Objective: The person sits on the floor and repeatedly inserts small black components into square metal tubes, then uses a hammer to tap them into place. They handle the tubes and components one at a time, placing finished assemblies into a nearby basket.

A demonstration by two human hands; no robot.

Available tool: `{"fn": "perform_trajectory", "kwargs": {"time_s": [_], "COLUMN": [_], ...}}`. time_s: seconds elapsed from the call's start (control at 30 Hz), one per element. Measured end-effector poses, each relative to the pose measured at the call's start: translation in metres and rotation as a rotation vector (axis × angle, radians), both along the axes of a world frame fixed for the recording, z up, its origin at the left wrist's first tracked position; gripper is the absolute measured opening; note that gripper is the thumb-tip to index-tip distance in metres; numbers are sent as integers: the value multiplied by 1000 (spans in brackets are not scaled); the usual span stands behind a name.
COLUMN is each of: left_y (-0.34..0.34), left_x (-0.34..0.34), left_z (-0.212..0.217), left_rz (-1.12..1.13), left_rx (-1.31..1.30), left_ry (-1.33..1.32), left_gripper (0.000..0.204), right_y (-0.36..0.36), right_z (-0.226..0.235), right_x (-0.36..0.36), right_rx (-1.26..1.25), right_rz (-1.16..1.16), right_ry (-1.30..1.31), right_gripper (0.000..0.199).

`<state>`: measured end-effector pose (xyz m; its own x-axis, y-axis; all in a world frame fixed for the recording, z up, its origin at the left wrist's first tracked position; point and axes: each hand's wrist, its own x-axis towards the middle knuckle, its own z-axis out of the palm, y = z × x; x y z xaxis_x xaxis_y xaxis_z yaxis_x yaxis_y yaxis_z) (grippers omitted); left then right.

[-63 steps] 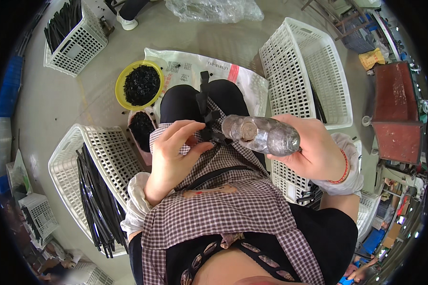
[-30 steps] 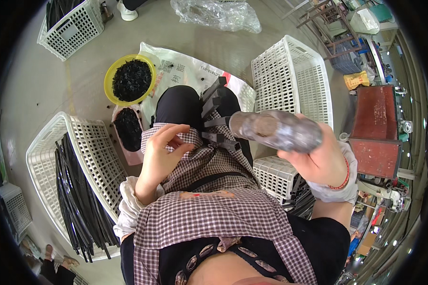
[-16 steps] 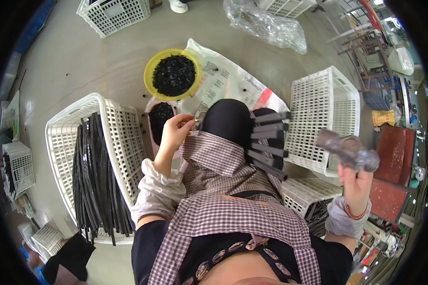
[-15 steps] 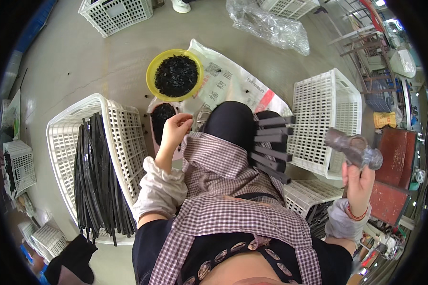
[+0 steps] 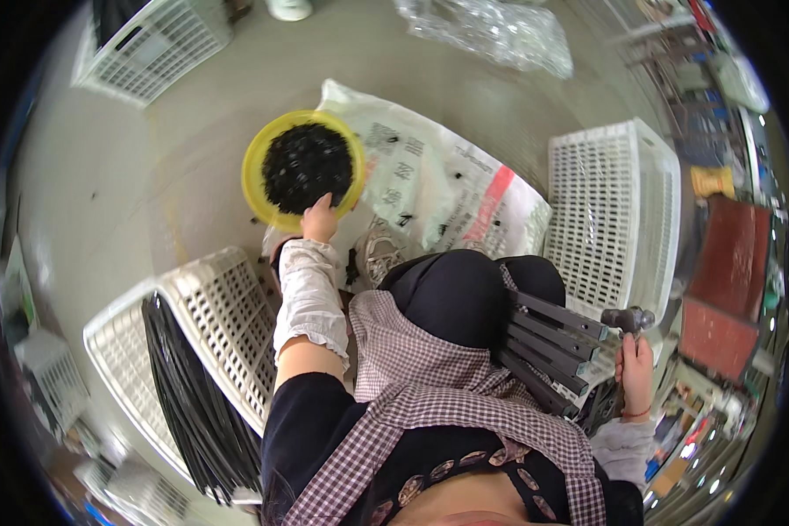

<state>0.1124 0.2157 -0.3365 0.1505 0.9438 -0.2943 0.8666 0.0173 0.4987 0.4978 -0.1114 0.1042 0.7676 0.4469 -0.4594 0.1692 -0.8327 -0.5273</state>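
The left hand (image 5: 319, 219) reached up toward the upper middle of the frame and lay at the near rim of a round yellow plastic bowl (image 5: 252, 180) filled with small black pieces (image 5: 307, 165). Its fingers touched the bowl's edge, but whether they pinched any of the pieces could not be told from this angle. A pale cloth sleeve cover (image 5: 307, 298) wrapped the forearm below it.

At the right edge of the frame, the right hand (image 5: 636, 379) was closed around the handle of a small grey metal-headed tool (image 5: 629, 320) — the head stood just above the fist, apart from everything else. An orange band circled that wrist.

Across the lap, right of centre, lay a stack of flat dark grey bars (image 5: 548, 346), their ends pointing toward the right hand and stopping just short of it. A checked purple-and-white apron (image 5: 430, 386) covered the person's front.

The yellow bowl rested partly on a white printed plastic sack (image 5: 447, 188) spread on the grey floor. A white slatted plastic crate (image 5: 605, 219) stood at the right of the sack, and another white crate (image 5: 223, 324) at the lower left held a bundle of long black strips (image 5: 188, 394). A third white crate (image 5: 153, 44) sat at the upper left — well apart from both hands.
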Motion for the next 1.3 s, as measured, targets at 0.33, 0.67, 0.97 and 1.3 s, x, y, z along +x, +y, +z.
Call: {"fn": "perform_trajectory", "kwargs": {"time_s": [0.33, 0.67, 0.97, 1.3], "left_y": [13, -7, -144, -232], "left_x": [-16, -10, 37, 73], "left_z": [-59, 81, 369, 449], "left_rz": [-147, 60, -170, -695], "left_rx": [81, 30, 121, 423], "left_ry": [-96, -636, -1027, -828], "left_gripper": [23, 23, 20, 39], "right_y": [20, -1, -39, -73], "right_z": [11, 14, 12, 2], "right_x": [-10, -19, -30, -26], "right_rx": [-75, 53, 259, 411], "right_rz": [0, 133, 179, 232], "right_ry": [-7, -9, 167, 197], "right_gripper": [23, 31, 29, 30]}}
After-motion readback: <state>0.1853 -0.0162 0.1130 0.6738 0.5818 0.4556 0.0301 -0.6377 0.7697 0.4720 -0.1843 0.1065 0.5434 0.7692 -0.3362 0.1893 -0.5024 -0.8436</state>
